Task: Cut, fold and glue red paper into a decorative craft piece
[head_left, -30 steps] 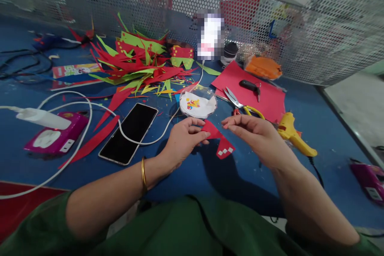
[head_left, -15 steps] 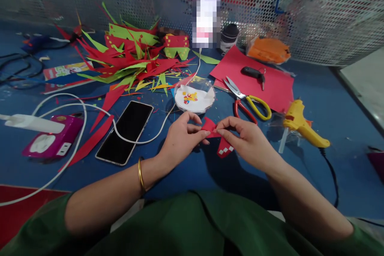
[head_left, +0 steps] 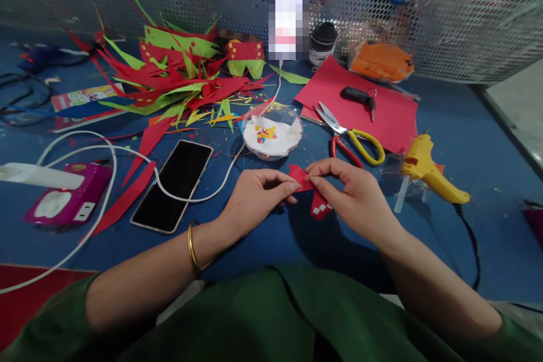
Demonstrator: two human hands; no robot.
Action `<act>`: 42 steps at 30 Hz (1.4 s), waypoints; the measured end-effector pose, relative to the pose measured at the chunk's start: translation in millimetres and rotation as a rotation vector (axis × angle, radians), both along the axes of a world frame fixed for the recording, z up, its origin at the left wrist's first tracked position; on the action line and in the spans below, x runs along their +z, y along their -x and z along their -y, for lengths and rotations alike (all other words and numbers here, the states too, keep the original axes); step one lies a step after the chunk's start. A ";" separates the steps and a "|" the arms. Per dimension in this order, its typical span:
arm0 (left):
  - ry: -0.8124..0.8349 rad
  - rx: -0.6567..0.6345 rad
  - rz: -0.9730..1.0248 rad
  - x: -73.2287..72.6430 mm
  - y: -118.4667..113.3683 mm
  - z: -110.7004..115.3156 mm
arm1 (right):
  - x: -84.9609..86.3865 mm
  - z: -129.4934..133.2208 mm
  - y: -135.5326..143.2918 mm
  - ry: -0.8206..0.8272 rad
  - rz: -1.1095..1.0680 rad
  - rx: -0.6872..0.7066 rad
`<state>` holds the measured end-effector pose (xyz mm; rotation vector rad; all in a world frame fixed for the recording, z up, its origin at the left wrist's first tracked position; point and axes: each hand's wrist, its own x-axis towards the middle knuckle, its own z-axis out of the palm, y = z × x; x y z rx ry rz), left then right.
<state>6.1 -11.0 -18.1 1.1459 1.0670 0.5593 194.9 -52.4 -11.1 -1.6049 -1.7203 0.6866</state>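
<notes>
Landmark: the clear bowl [head_left: 271, 150] on the blue worktop [head_left: 254, 249], holding white paper [head_left: 282, 138] with small yellow, red and blue bits [head_left: 265, 134].
Red paper piece [head_left: 300, 179]: between your hands, on your side of the bowl; its lower part, marked with white diamonds, slants under your right hand.
Left hand [head_left: 257, 199]: nearer you than the bowl, your fingers pinching the piece's left edge.
Right hand [head_left: 354, 195]: nearer you and right of the bowl, your fingertips pinched together on the piece.
Scissors [head_left: 339, 130]: right of the bowl, handles spread, partly over a red sheet [head_left: 382, 119].
Key [head_left: 356, 95]: on that sheet, beyond and right of the bowl.
Glue gun [head_left: 430, 169]: well right of the bowl.
Dark phone [head_left: 172, 186]: left of the bowl, under a white cable [head_left: 220, 185].
Cut paper heap [head_left: 178, 76]: beyond and left of the bowl.
</notes>
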 end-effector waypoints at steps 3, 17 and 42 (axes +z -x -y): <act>0.111 0.036 0.089 -1.2 -0.5 -1.0 | -2.7 0.0 0.3 -0.349 0.202 0.020; 0.229 0.052 0.261 -3.1 0.9 -5.1 | -4.2 7.9 -0.9 -0.348 0.505 0.158; -0.357 0.025 0.020 -0.3 -0.3 4.0 | 1.8 3.9 12.2 0.070 -0.292 -0.093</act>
